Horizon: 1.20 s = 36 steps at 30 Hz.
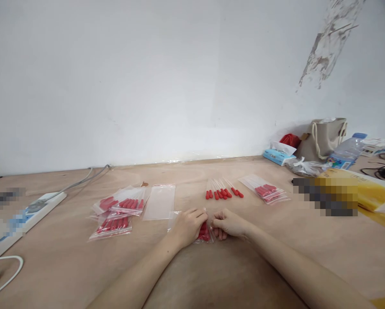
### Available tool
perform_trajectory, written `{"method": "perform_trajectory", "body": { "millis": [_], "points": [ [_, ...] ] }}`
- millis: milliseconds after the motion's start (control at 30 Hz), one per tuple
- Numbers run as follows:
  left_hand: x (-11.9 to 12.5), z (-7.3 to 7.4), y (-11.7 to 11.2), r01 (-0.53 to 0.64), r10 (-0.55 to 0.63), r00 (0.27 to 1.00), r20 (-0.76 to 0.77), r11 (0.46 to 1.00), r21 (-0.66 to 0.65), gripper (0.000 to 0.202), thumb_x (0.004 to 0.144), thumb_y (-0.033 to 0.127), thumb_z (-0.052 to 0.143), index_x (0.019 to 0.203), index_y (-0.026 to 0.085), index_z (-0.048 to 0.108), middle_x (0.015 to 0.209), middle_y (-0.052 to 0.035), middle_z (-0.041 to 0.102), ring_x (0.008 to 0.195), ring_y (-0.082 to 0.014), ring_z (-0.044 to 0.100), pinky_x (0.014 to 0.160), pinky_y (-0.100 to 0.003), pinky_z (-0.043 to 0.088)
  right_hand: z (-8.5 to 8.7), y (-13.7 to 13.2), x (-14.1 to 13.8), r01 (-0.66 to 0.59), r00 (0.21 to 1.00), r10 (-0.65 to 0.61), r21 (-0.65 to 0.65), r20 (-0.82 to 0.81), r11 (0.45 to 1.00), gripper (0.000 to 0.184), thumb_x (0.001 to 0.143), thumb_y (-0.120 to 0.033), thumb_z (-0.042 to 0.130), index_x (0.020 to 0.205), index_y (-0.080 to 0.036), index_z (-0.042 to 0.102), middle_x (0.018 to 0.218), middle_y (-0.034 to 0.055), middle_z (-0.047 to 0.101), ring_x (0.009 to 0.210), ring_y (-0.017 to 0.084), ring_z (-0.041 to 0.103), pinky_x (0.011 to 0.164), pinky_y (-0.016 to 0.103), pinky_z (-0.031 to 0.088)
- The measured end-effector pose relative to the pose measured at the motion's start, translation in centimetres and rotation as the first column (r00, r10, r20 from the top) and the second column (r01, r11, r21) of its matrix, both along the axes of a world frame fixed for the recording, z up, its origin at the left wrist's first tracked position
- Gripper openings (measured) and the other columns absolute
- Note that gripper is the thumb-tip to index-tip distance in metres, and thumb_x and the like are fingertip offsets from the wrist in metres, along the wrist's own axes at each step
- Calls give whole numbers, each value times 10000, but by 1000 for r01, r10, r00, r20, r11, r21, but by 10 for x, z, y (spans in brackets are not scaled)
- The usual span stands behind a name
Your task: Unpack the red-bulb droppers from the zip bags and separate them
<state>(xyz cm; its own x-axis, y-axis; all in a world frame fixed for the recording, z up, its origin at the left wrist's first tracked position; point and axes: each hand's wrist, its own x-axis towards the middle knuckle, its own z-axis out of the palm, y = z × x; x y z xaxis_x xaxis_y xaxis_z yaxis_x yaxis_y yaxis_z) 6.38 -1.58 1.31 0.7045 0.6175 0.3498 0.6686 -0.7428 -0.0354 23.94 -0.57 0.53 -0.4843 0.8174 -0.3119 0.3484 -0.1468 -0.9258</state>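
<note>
Left hand (190,225): lying knuckles-up on the worktop (67,262), its fingers curling down over the small bag (204,234) and gripping the bag's left part.
Right hand (228,224): sitting just beside the left one, its fingers closing into a loose fist and pinching the right edge of the same bag.
Small bag: clear plastic with red-tipped sticks inside, lying flat on the worktop between the two hands and mostly hiding under the left fingers (only a red strip is showing in the gap).
Loose sticks (224,192): lying in a fanned row just beyond the hands, red ends pointing toward the person, and touching neither hand.
Filled bag (268,191): resting to the right of the loose sticks, well apart from both hands, with red ends showing through the plastic.
Empty bag (160,201): lying flat beyond and to the left of the left hand, near it but not touching.
Pile of bags (117,212): overlapping one another further left, just beside the empty bag, each one holding red-tipped sticks.
Power strip (40,207): lying at the far left, with a grey cable running off toward the wall.
Far right corner: a tissue pack (278,153), a canvas bag (324,138) and a water bottle (347,152) sitting close together by the wall, well apart from the hands.
</note>
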Motion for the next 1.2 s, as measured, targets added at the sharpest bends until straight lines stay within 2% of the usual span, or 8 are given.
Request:
{"method": "perform_trajectory", "body": {
  "millis": [133,233,367,500,633,767,1033,1200],
  "points": [
    [-3,1,1,-21,21,999,-25,999,-29,143,813,82,426,845,167,535,856,-44,610,791,-178,548,671,-274,431,-3,-3,-1,67,996,-70,59,63,996,133,725,-171,425,593,-170,438,486,-44,515,364,66,490,343,156,352],
    [-6,1,3,-46,45,999,-15,998,-50,150,822,74,415,851,170,526,873,-38,607,814,-173,546,701,-267,431,-5,-11,1,40,999,-49,325,22,945,54,727,-159,439,728,-177,490,535,-51,505,411,64,482,381,160,352],
    [-10,1,6,-68,70,997,15,995,-75,144,839,90,417,853,177,530,894,-27,608,841,-162,547,726,-257,427,-6,-19,5,-107,991,5,773,133,625,195,709,-93,459,847,-208,535,699,-28,572,551,69,493,506,172,365],
    [-11,1,7,-72,74,997,14,994,-87,118,836,104,444,843,175,538,895,-24,610,841,-159,550,731,-258,428,-12,-18,2,-212,960,-121,940,251,269,132,763,-112,455,754,-199,554,813,0,603,655,84,520,538,189,328],
    [-11,0,7,-78,80,997,19,992,-94,121,834,103,452,859,174,547,899,-28,613,844,-157,553,736,-263,437,-16,-12,0,-230,934,-263,970,244,84,141,804,-157,468,735,-199,584,740,-8,609,599,73,506,498,207,277],
    [-14,5,9,22,-21,1000,20,999,-49,111,831,117,479,881,173,561,1061,-42,588,971,-170,520,835,-295,428,-15,-7,1,-283,939,-227,956,259,-79,194,828,-138,447,757,-215,611,709,-17,597,609,72,496,502,212,278],
    [-21,3,13,257,-257,966,-22,957,133,185,885,176,415,868,165,599,1067,-43,604,1052,-174,494,917,-336,408,-13,-3,6,-444,888,-242,865,390,-235,204,861,-145,419,751,-187,586,704,0,581,663,99,501,554,233,340],
    [-19,-4,16,343,-340,939,-44,934,102,248,908,152,342,880,141,588,1035,-60,618,1037,-129,536,946,-286,416,-13,1,8,-546,837,-185,811,515,-210,238,900,-167,349,821,-189,572,772,24,583,772,119,526,616,242,375]
  ]
}}
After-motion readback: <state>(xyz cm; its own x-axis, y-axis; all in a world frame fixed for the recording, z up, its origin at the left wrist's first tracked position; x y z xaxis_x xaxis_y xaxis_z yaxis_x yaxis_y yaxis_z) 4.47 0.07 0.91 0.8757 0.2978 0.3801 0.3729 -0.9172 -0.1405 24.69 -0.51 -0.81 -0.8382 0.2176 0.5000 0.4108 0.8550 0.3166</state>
